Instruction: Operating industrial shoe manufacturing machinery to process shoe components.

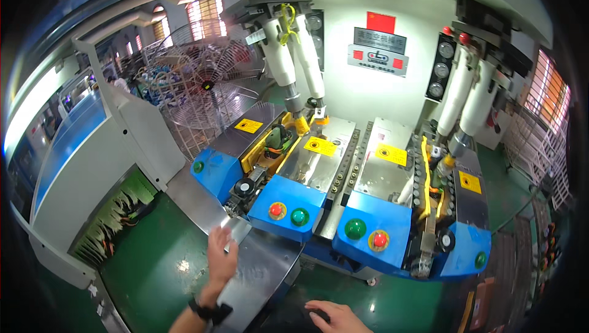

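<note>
- At the middle of the shop floor stands the two-bay machine (374, 176), its blue housings (288, 192) facing the person.
- In its left bay sits a dark shoe-like piece (279, 139), below white cylinders (277, 54).
- Near that bay, the left hand (222, 259) is raised over a metal ledge (257, 271), fingers loosely spread and slightly bent, nothing in them; I can't tell whether it touches the ledge. A black band (210, 311) circles the wrist.
- To its right and nearer, the right hand (339, 319) shows bent fingers parted from the thumb; I see nothing gripped.
- Red (277, 211) and green buttons (300, 216) dot the housings' near faces.
- Far left, a wire-guarded fan (207, 84) stands beyond a pale machine frame (138, 130).
- Below lies green floor (165, 250).
</note>
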`<state>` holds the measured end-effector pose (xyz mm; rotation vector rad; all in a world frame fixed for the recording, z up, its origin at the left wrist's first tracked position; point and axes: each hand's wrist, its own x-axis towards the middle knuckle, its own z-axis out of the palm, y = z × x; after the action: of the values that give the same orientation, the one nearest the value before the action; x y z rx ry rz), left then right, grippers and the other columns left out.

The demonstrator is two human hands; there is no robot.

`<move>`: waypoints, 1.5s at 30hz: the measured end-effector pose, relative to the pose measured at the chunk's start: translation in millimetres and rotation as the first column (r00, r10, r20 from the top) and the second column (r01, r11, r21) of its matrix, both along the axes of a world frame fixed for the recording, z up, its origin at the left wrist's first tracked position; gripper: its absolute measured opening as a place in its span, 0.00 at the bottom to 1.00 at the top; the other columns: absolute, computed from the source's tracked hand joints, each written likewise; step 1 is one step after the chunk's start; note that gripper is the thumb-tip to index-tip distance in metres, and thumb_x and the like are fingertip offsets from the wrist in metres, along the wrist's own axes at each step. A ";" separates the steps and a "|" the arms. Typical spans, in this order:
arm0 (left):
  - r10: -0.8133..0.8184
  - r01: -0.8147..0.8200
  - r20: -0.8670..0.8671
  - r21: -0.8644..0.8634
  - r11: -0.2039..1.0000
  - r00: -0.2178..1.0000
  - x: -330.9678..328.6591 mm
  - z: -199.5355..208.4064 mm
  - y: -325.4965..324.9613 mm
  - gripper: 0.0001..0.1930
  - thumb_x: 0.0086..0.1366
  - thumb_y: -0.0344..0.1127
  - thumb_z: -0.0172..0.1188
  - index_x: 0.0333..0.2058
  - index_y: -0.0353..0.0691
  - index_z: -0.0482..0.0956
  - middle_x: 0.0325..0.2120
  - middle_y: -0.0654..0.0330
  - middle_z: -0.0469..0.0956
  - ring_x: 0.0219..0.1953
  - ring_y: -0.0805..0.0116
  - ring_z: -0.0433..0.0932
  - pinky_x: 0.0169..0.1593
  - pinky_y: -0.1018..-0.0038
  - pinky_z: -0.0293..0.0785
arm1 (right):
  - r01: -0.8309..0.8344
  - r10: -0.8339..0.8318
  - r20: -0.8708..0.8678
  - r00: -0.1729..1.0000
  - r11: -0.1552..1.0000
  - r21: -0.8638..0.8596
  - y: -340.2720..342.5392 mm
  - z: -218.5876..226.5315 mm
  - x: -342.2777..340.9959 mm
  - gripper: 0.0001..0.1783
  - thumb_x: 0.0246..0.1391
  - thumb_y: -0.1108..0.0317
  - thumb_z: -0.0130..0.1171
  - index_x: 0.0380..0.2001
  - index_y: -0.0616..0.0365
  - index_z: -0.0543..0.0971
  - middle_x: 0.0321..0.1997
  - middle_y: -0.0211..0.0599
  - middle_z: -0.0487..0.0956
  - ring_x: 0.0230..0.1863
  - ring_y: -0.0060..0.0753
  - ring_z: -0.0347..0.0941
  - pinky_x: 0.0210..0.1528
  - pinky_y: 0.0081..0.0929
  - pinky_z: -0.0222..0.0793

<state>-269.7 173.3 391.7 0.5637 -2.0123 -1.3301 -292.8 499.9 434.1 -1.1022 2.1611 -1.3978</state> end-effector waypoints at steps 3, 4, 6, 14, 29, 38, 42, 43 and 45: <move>-0.100 0.097 -0.098 -0.036 0.995 0.990 -108.4 19.4 -45.0 0.35 0.57 0.23 0.53 0.62 0.28 0.47 0.57 0.40 0.62 0.61 0.52 0.64 0.62 0.65 0.61 | 0.148 -0.157 0.144 0.977 0.986 0.075 16.2 -17.2 -21.9 0.14 0.54 0.69 0.52 0.43 0.62 0.76 0.44 0.51 0.78 0.47 0.54 0.74 0.50 0.38 0.70; -0.130 0.132 -0.114 0.013 0.991 0.985 -148.4 11.2 -70.8 0.37 0.55 0.23 0.54 0.62 0.28 0.46 0.58 0.40 0.61 0.61 0.51 0.63 0.63 0.64 0.60 | 0.178 -0.193 0.126 0.973 0.976 0.122 19.1 -25.5 -26.8 0.14 0.54 0.69 0.52 0.44 0.62 0.75 0.45 0.51 0.77 0.47 0.54 0.73 0.51 0.39 0.69; -0.057 0.057 -0.030 0.028 0.998 0.998 -229.2 -12.1 -128.1 0.37 0.52 0.25 0.57 0.59 0.26 0.51 0.56 0.39 0.65 0.59 0.50 0.66 0.59 0.66 0.65 | 0.219 -0.248 0.118 0.961 0.951 0.220 18.6 -54.6 -36.8 0.16 0.54 0.67 0.52 0.45 0.62 0.75 0.46 0.52 0.77 0.48 0.55 0.73 0.51 0.40 0.68; -0.260 0.453 0.380 -0.622 0.638 0.888 -450.8 -59.9 -256.9 0.10 0.42 0.32 0.60 0.26 0.38 0.76 0.27 0.59 0.76 0.27 0.67 0.75 0.30 0.68 0.72 | 0.484 -0.611 0.279 0.741 0.773 0.409 -9.9 -58.2 -60.4 0.17 0.54 0.65 0.51 0.46 0.61 0.74 0.45 0.54 0.77 0.47 0.58 0.72 0.50 0.42 0.68; -0.223 0.166 0.043 0.538 0.827 0.974 -225.3 116.9 -225.6 0.23 0.49 0.28 0.53 0.48 0.36 0.68 0.32 0.63 0.72 0.32 0.73 0.73 0.40 0.78 0.71 | 0.096 -0.235 0.194 0.952 0.835 0.542 -15.8 -99.0 -121.0 0.19 0.56 0.59 0.49 0.47 0.60 0.73 0.32 0.54 0.79 0.34 0.57 0.76 0.39 0.48 0.72; 0.380 -0.306 -0.211 0.315 0.899 0.901 127.3 34.5 -45.9 0.16 0.44 0.30 0.55 0.36 0.37 0.73 0.33 0.57 0.73 0.38 0.63 0.74 0.48 0.70 0.72 | -0.261 0.180 0.340 0.923 0.942 0.210 -20.9 -114.6 -133.7 0.18 0.53 0.65 0.53 0.47 0.60 0.73 0.41 0.46 0.79 0.42 0.50 0.76 0.45 0.39 0.73; 0.678 -0.558 0.183 0.735 0.386 0.711 129.6 20.5 26.3 0.22 0.44 0.20 0.55 0.42 0.39 0.71 0.33 0.61 0.74 0.35 0.67 0.75 0.43 0.69 0.74 | -0.486 0.412 0.292 0.863 0.834 0.261 -17.5 -120.5 -117.9 0.18 0.51 0.67 0.56 0.46 0.60 0.75 0.40 0.43 0.81 0.40 0.45 0.78 0.46 0.35 0.73; 0.674 -0.614 0.227 0.671 0.415 0.703 146.2 -7.6 30.5 0.23 0.43 0.19 0.56 0.42 0.39 0.71 0.34 0.61 0.74 0.35 0.67 0.75 0.42 0.69 0.74 | -0.502 0.409 0.330 0.851 0.818 0.280 -28.5 -101.8 -114.6 0.17 0.50 0.67 0.56 0.44 0.59 0.75 0.40 0.42 0.81 0.41 0.44 0.79 0.46 0.35 0.74; 0.693 -0.721 0.295 0.515 0.464 0.657 174.6 -70.7 45.7 0.24 0.42 0.17 0.57 0.42 0.39 0.71 0.34 0.62 0.74 0.36 0.68 0.75 0.42 0.70 0.73 | -0.489 0.385 0.368 0.846 0.836 0.249 -44.9 -81.3 -109.8 0.17 0.52 0.68 0.55 0.45 0.64 0.74 0.41 0.50 0.79 0.43 0.51 0.76 0.46 0.39 0.71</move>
<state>-95.1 219.1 321.0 1.5503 -1.0525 -1.3474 -402.7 455.0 352.7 -1.0814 1.6936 -0.8793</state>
